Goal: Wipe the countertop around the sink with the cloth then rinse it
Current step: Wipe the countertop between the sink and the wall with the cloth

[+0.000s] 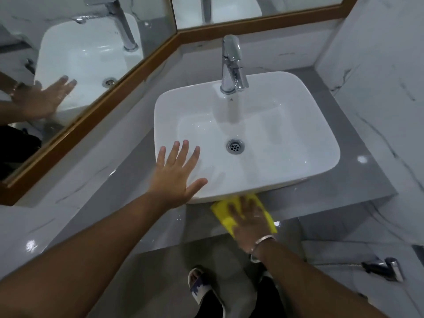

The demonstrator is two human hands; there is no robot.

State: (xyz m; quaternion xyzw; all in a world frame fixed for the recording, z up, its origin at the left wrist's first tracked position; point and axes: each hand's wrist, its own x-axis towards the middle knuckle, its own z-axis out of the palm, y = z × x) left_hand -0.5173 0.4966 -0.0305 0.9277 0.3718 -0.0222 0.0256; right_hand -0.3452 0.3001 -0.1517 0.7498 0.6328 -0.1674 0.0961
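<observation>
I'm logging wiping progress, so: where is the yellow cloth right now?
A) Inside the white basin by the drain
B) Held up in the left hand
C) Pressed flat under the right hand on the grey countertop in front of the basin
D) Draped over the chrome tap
C: the yellow cloth lies under the right hand on the grey countertop, at the near rim of the white ceramic basin; the left hand is spread open and empty.

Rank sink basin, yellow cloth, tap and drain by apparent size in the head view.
1. sink basin
2. tap
3. yellow cloth, partly hidden under the right hand, so close to the tap; order unsure
4. drain
</observation>
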